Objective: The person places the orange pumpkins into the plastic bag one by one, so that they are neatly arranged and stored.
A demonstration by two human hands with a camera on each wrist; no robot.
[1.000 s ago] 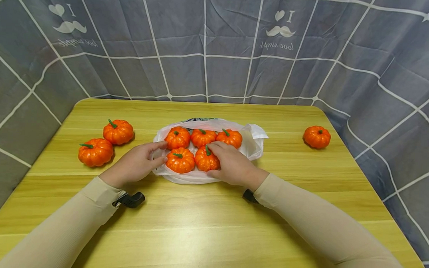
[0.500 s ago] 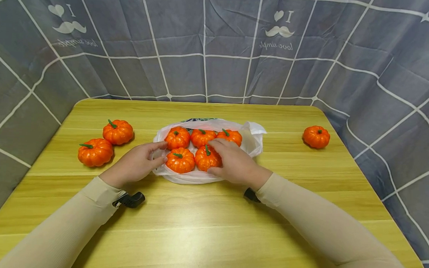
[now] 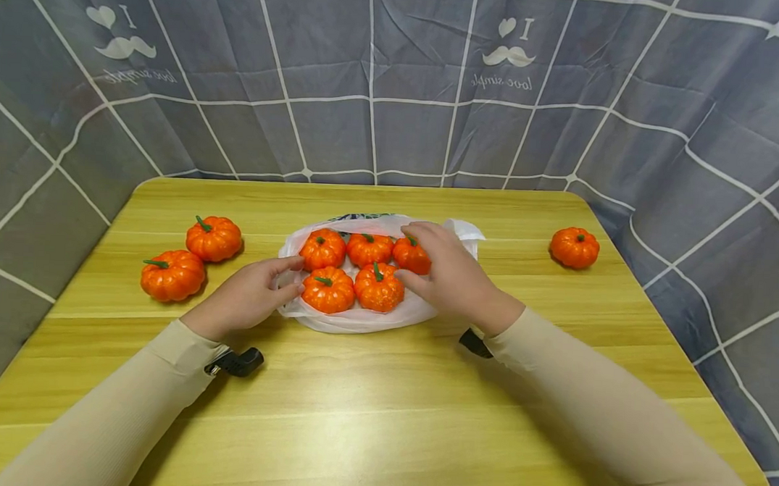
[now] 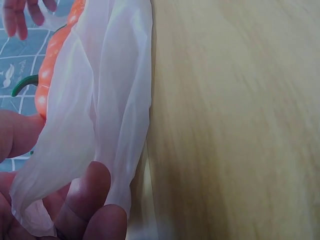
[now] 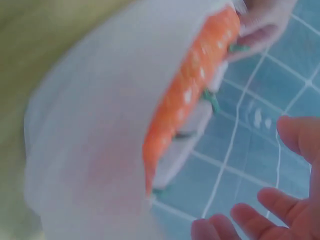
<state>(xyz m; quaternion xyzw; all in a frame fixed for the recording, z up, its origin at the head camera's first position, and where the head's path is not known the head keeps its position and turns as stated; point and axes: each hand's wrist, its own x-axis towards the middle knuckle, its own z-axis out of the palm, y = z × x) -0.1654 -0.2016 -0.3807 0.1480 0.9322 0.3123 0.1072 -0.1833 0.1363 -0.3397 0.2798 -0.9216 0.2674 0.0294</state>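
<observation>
A white plastic bag (image 3: 353, 322) lies spread at mid-table with several small orange pumpkins in it, green stems up. My left hand (image 3: 246, 295) holds the bag's left rim; in the left wrist view the thumb lies inside by a pumpkin (image 4: 46, 82) and the fingers (image 4: 90, 192) curl outside the thin plastic. My right hand (image 3: 456, 275) hovers at the bag's right side, fingers apart, partly covering the back right pumpkin (image 3: 410, 255). Left of its thumb sits the front right pumpkin (image 3: 379, 289). The right wrist view shows nothing between those fingers (image 5: 250, 220).
Two pumpkins (image 3: 173, 275) stand on the wooden table (image 3: 356, 415) left of the bag. Another single pumpkin (image 3: 575, 248) is near the right edge. A grey checked curtain (image 3: 410, 70) hangs behind and along both sides.
My right hand has let go of the front right pumpkin and moved right and back. That pumpkin sits slightly further right. My left hand has stayed on the bag's rim.
</observation>
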